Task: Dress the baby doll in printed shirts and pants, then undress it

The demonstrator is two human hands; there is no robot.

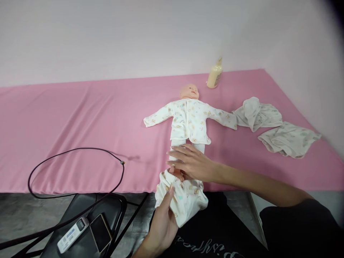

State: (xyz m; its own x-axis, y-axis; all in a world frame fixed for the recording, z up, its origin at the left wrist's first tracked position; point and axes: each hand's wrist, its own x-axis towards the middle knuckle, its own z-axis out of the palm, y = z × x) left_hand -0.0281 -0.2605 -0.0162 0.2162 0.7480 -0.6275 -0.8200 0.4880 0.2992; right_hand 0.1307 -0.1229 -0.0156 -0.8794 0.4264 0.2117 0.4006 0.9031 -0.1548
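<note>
A pink counter [107, 132] runs ahead of both hands, its near edge by them. Below it, left of the left hand, is a chair [110, 211]. A cable [88, 148] loops left of the hands.

The doll [189, 91] lies straight ahead of the hands in a white shirt [189, 120], its legs under the right hand. Too hard a tug toward the body might drag it to the counter's edge. The toes could also snag in the bunched garment, and if the left grip loosened, that cloth might drop, as it hangs past the edge. The doll's long axis runs away from the hands toward the wall: head far, feet near, belly up, arms spread sideways.

2 crumpled cloths [258, 113] [290, 139] lie beyond the right forearm, to its right. The printed garment [188, 197] is gathered between the 2 hands. The left hand [163, 225] is closed on it, thumb on top, fingers hidden beneath. The right hand [193, 163] has its fingers long and slightly parted across the legs; whether its underside grips anything, I cannot tell.

A bottle [214, 76] stands well beyond the right hand, slightly right. Left of the left hand, on the chair, are a white device [72, 234] and a phone [100, 233].
</note>
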